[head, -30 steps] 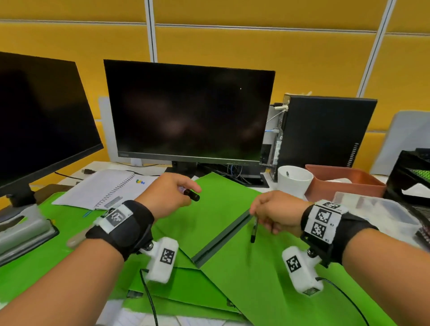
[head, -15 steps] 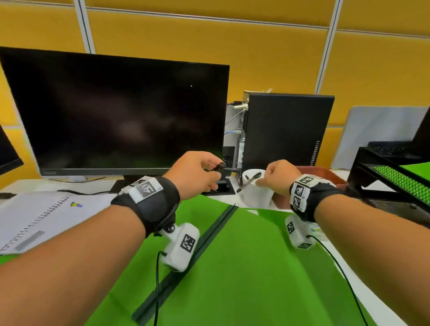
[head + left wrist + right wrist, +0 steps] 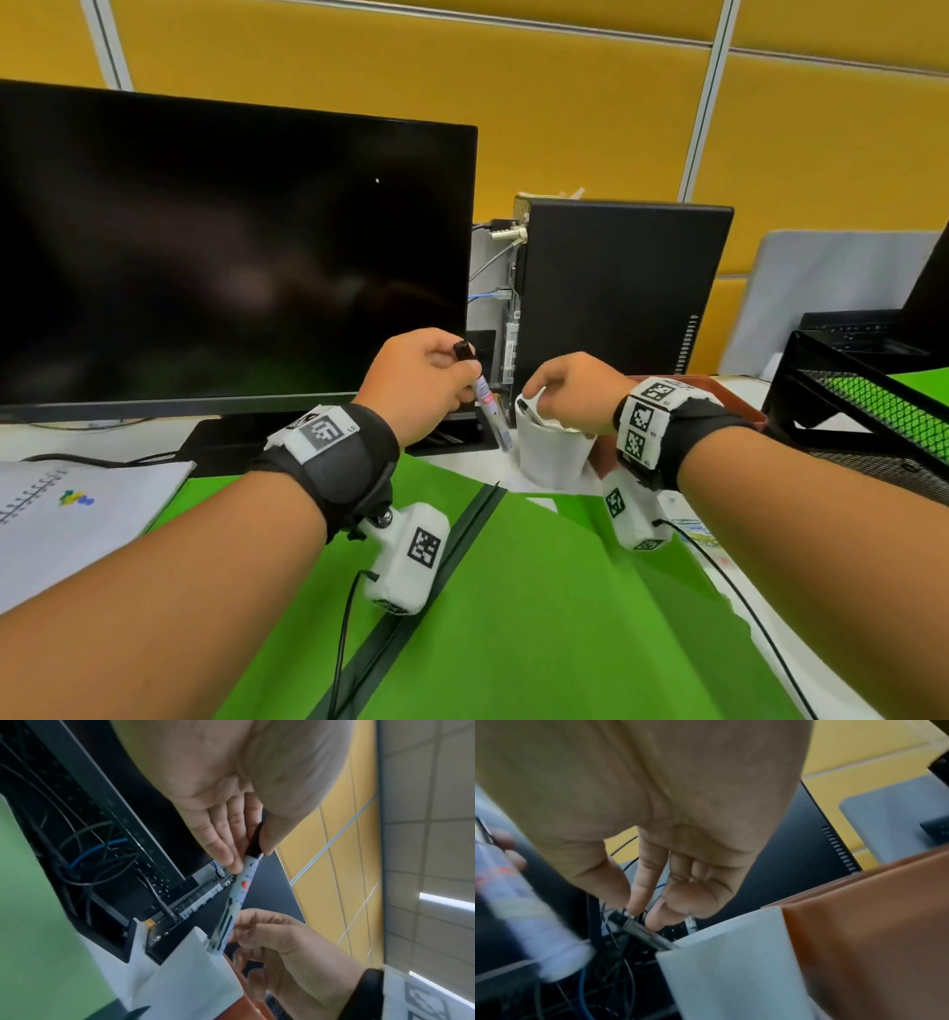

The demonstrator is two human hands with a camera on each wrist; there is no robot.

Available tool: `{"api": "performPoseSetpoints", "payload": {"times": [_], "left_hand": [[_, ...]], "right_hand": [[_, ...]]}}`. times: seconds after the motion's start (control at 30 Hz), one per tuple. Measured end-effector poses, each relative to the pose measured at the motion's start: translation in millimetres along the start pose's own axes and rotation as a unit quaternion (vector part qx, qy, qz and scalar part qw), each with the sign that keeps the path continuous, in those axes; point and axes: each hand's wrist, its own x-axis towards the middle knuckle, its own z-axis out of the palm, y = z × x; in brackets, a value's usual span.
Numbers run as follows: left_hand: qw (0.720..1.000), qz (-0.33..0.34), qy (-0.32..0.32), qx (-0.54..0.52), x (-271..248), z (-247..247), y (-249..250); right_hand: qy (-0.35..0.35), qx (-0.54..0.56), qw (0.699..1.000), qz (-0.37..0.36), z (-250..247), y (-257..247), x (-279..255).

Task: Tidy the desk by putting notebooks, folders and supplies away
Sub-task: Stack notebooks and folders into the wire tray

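My left hand point(image 3: 426, 380) pinches a white marker point(image 3: 490, 411) with a black cap, tilted tip-down just left of the white cup point(image 3: 552, 457). In the left wrist view the thumb and fingers point(image 3: 231, 858) clamp the marker point(image 3: 239, 896) near its cap, its lower end by the cup's rim point(image 3: 190, 973). My right hand point(image 3: 560, 390) hovers over the cup. A dark pen point(image 3: 644, 931) leans inside the cup point(image 3: 731, 963), and my right hand point(image 3: 634, 908) has thumb and forefinger on its upper end.
A black monitor point(image 3: 231, 257) and computer tower point(image 3: 616, 293) stand right behind the cup, with cables between them. A brown tray point(image 3: 872, 923) touches the cup's right side. A black mesh rack point(image 3: 873, 411) stands at the right. Green folders point(image 3: 539, 616) and a spiral notebook point(image 3: 77, 514) lie in front.
Both hands travelled from above the green folders forward to the white cup. The right hand's pen went down into the cup. The marker turned from level to tip-down.
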Motion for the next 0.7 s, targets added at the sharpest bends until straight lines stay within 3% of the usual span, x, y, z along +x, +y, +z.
{"api": "performPoseSetpoints", "payload": {"times": [0.2,0.33,0.53,0.7], "left_hand": [[0.986,-0.051,0.042,-0.154,16.1,15.2,5.5],[0.988,-0.062,0.017,-0.14,15.1,23.6,0.8],[0.993,-0.074,0.006,-0.094,6.0,11.1,-11.0],[0.996,-0.065,0.008,-0.056,-2.8,-5.4,-8.4]], "right_hand": [[-0.055,0.211,0.976,0.005,-15.4,-10.6,-10.8],[-0.016,0.267,0.963,0.009,-33.3,0.3,-13.7],[0.099,0.254,0.961,0.039,-55.2,14.1,-13.9],[0.15,0.08,0.982,0.082,-57.2,14.0,-10.9]]}}
